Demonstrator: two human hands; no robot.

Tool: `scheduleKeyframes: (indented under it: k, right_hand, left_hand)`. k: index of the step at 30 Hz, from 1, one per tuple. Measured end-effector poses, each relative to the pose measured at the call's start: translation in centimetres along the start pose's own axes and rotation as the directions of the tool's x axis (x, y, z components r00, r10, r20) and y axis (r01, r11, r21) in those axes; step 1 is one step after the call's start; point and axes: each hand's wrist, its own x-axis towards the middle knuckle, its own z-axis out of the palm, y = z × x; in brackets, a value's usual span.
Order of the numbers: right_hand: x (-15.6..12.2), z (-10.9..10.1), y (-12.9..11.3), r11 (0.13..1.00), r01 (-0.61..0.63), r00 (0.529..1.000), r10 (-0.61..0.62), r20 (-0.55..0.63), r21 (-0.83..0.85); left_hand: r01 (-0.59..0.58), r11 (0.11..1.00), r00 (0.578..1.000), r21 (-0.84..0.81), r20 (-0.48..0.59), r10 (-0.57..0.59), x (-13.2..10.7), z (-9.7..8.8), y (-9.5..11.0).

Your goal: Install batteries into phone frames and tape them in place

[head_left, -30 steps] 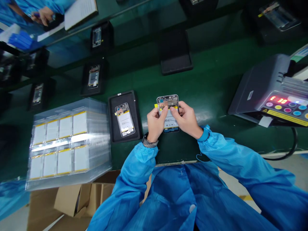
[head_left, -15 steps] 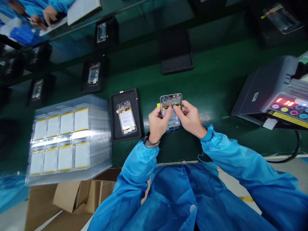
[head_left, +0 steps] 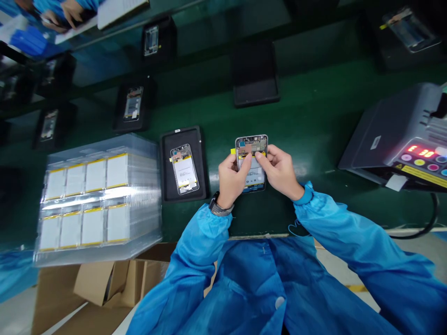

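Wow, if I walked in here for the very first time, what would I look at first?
Probably the glowing red characters on the dark grey machine at the far right. Next might be the opened phone in the middle, held between the left hand and the right hand. Over on the left, a shiny stack of clear trays shows white rectangles with yellow edges.

Green bench | on it: black trays | clear-tray stack | grey machine
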Motion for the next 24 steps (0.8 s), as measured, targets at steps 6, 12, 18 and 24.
scheduleKeyframes:
  k: [6,12,18,24]
  right_hand:
    - [-0.9,-0.1,0.1,0.972,0.116,0.993,-0.121,-0.010,-0.202]
    - [-1.4,0.4,0.0,0.934,0.177,0.980,-0.197,-0.034,-0.311]
    - [-1.4,0.2,-0.1,0.955,0.151,0.983,-0.172,-0.064,-0.256]
    - [-1.1,-0.1,0.2,0.977,0.083,0.994,-0.094,-0.047,-0.199]
  left_hand:
    - [0.067,0.992,0.997,-0.103,0.039,-0.064,0.5,0.2,-0.5]
    - [0.105,0.988,0.994,-0.109,0.051,-0.100,0.6,0.3,-0.8]
    - [0.103,0.988,0.993,-0.112,0.068,-0.096,0.4,0.3,-0.6]
    - [0.065,0.996,0.998,-0.061,0.030,-0.064,0.1,0.4,-0.3]
